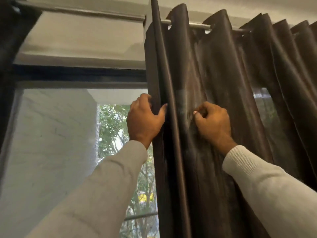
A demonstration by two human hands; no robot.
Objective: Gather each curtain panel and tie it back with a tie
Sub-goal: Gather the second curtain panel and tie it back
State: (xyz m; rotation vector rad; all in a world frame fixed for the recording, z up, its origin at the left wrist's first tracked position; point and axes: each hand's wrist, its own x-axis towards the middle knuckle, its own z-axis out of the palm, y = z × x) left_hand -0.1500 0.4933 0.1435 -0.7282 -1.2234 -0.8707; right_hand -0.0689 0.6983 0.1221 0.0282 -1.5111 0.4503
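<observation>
A dark brown curtain panel (223,69) hangs in folds from a metal rod (197,25) on the right side of the window. My left hand (145,120) grips the panel's leading left edge, fingers wrapped behind it and thumb in front. My right hand (212,121) is fisted on a fold of the same panel, a little to the right at the same height. Another dark curtain panel (12,42) shows at the far left edge. No tie is in view.
A rolled-up pale blind (82,36) sits above the window (56,143), whose dark frame crosses at mid-height. Outside are a grey wall and green trees (113,127). The ceiling runs along the top.
</observation>
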